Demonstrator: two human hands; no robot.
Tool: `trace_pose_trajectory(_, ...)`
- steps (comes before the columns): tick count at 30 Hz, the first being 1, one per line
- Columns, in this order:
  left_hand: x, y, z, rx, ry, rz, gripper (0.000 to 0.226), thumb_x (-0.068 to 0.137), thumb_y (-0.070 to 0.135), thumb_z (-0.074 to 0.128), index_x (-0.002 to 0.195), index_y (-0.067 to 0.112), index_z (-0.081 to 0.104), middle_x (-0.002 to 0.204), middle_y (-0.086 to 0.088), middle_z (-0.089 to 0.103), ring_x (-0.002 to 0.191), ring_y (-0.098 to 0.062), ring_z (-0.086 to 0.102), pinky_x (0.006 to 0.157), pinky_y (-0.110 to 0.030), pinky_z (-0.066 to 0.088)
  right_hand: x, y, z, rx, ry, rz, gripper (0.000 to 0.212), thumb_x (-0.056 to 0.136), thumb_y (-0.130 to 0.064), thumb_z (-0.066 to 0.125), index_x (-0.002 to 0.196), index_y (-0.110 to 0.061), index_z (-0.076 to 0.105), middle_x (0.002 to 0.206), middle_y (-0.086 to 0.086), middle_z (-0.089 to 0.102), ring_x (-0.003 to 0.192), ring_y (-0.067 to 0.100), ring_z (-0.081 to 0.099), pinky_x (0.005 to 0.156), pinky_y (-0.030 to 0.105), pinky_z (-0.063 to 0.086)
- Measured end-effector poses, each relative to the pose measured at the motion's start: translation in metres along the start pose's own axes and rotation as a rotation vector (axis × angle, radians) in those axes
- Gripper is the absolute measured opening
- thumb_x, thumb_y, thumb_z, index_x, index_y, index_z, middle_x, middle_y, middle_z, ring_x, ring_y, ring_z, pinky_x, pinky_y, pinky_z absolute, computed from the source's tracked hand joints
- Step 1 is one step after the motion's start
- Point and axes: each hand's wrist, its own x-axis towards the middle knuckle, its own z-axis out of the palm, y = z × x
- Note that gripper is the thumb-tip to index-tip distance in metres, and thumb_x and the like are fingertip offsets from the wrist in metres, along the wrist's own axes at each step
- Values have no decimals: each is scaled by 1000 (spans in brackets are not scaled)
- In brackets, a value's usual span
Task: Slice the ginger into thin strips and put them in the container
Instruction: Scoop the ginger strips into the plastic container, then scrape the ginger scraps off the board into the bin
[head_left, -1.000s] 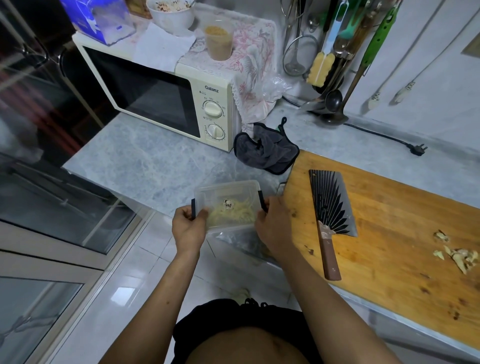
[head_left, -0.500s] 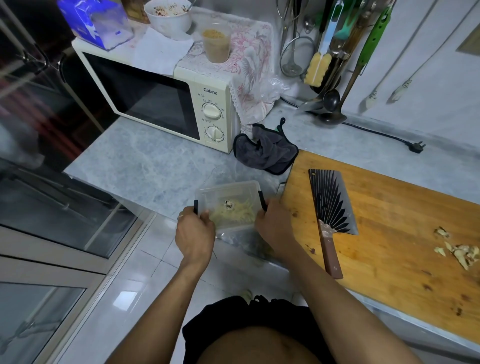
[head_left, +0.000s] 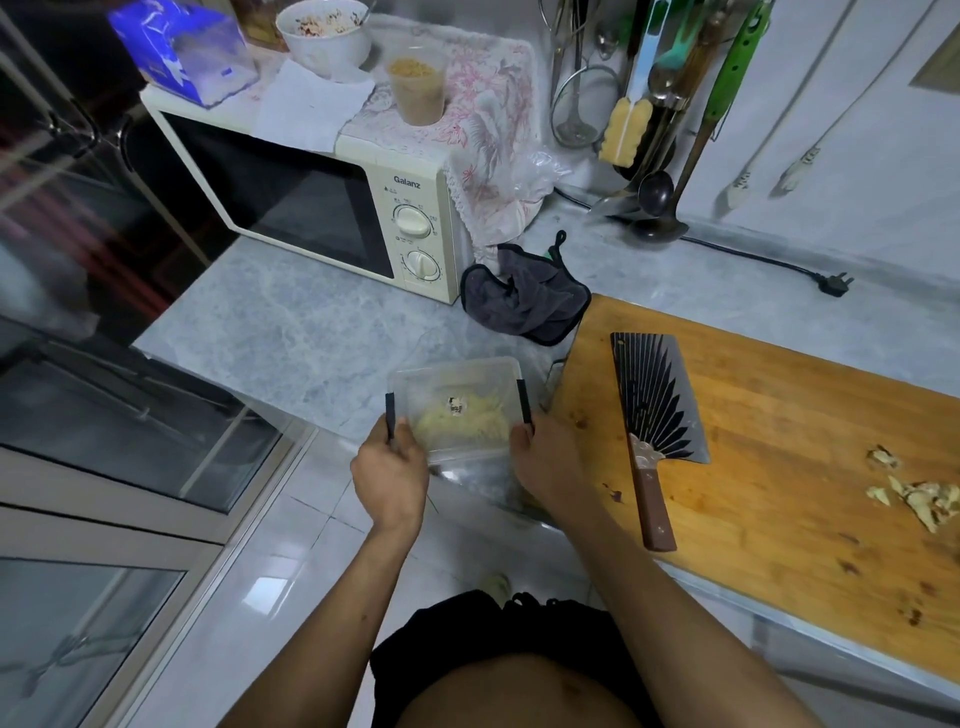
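Observation:
A clear plastic container (head_left: 470, 382) with a lid and black side clips sits at the counter's front edge, pale ginger strips (head_left: 462, 423) showing through it. My left hand (head_left: 390, 475) grips its left clip side. My right hand (head_left: 543, 460) holds its right side by the other clip. A cleaver (head_left: 655, 410) with a brown handle lies flat on the wooden cutting board (head_left: 779, 415). Ginger scraps (head_left: 922, 496) lie at the board's right end.
A cream microwave (head_left: 322, 208) stands at the back left with a bowl, a cup and a blue box on top. A dark cloth (head_left: 524, 296) lies beside it. Utensils (head_left: 654, 104) hang at the back wall. A power plug (head_left: 834, 283) rests on the grey counter (head_left: 291, 332).
The left hand shifted slightly down the container's left side, onto the clip. The container stays in place between both hands.

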Motion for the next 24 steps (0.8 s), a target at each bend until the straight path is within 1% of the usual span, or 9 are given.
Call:
trace_pose_trajectory(4,-5,40,-8,-177,-96,157,13,99,23,57,93,30,67,73,12,64,68,7,58,60,-7,39,-18,10,-33,129,178,-43,32,101,-16,48,69,-18,46,59,-2,44,52,9,40,49,18,27)
trace_pose_trajectory(6,-5,59,-3,-204,-218,151,8,96,25,63,94,26,70,79,14,67,72,9,59,64,-6,41,-22,18,-59,178,231,-33,30,101,-16,49,71,-14,49,58,-1,44,49,7,38,48,21,26)
trace_pose_trajectory(7,-5,66,2,-198,-282,129,9,95,26,65,97,22,72,82,12,68,75,6,60,67,-10,43,-21,24,-70,200,235,-17,33,101,-16,49,68,-14,48,57,-1,44,46,5,37,47,20,25)
trace_pose_trajectory(10,-6,85,24,-215,-549,-20,22,91,28,68,114,24,67,105,4,70,95,-11,66,81,-29,52,-15,42,-107,210,284,37,41,101,-12,49,61,-20,42,55,-3,42,46,7,40,45,21,24)
trace_pose_trajectory(13,-25,112,54,-534,-901,-349,39,93,24,68,129,30,56,119,0,68,105,-23,68,77,-34,56,-14,59,-146,233,348,90,34,101,-16,51,67,-16,55,60,3,55,59,27,58,52,34,39)
trace_pose_trajectory(15,-42,129,82,-660,-904,-416,37,94,19,67,129,28,56,119,-2,69,105,-23,69,75,-33,57,-13,73,-170,254,403,118,28,101,-19,52,79,-7,65,72,11,66,67,31,65,60,43,52)
trace_pose_trajectory(18,-58,158,131,-567,-800,-317,23,93,12,66,115,21,68,106,-1,73,94,-20,70,71,-29,57,-7,91,-210,281,431,170,28,101,-26,54,93,-4,70,81,12,71,77,30,70,75,52,57)
trace_pose_trajectory(21,-60,192,182,-463,-783,-399,6,94,1,59,94,4,65,88,-9,62,77,-21,62,50,-23,54,-3,115,-252,263,443,227,31,99,-30,54,87,-5,69,74,4,69,77,28,71,78,51,57)
trace_pose_trajectory(24,-61,224,227,-398,-825,-382,9,100,0,48,98,8,52,82,-3,52,66,-3,58,49,-9,46,-3,141,-288,239,495,249,41,96,-31,56,77,4,62,70,10,63,79,41,66,76,52,57)
